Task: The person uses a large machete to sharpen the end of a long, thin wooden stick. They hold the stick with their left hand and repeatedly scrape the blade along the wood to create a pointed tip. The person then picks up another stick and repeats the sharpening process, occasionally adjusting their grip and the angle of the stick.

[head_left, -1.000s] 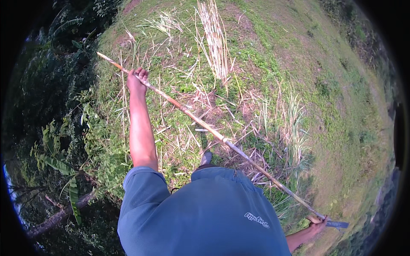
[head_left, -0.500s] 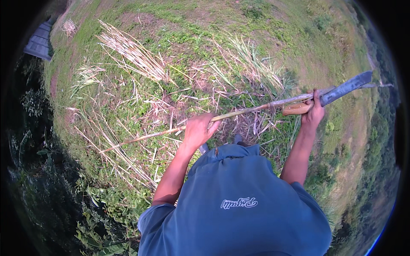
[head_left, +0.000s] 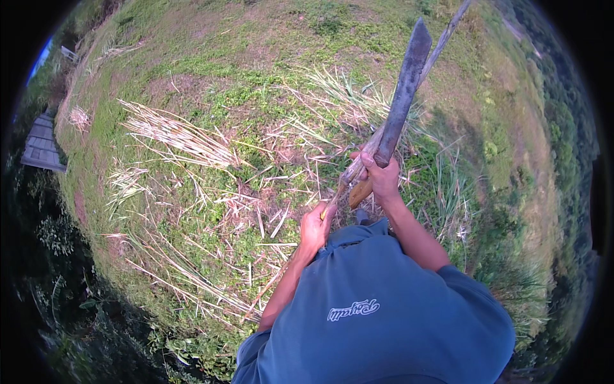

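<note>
A long, dry cane-like stalk [head_left: 353,171] slants from the far right down toward my body. My left hand [head_left: 314,227] is closed round its lower part, close to my waist. Farther along, my right hand [head_left: 384,182] grips a machete [head_left: 403,96] near the base of its dark blade, with the wooden handle end showing below the fist. The right thumb and fingers also press on the stalk. The blade points away from me and runs close alongside the stalk; I cannot tell whether they touch.
A bundle of peeled pale stalks [head_left: 182,137] lies at the left on the grass. Green leafy tops [head_left: 345,93] lie ahead, and more stalks [head_left: 192,281] at lower left. Strips and chips litter the ground between. Dark bushes border the left; a grey slatted structure [head_left: 43,144] stands there.
The stalk and machete have swung from pointing right to pointing ahead and slightly right. My right hand has come inward toward my left hand, which has moved slightly closer to my waist.
</note>
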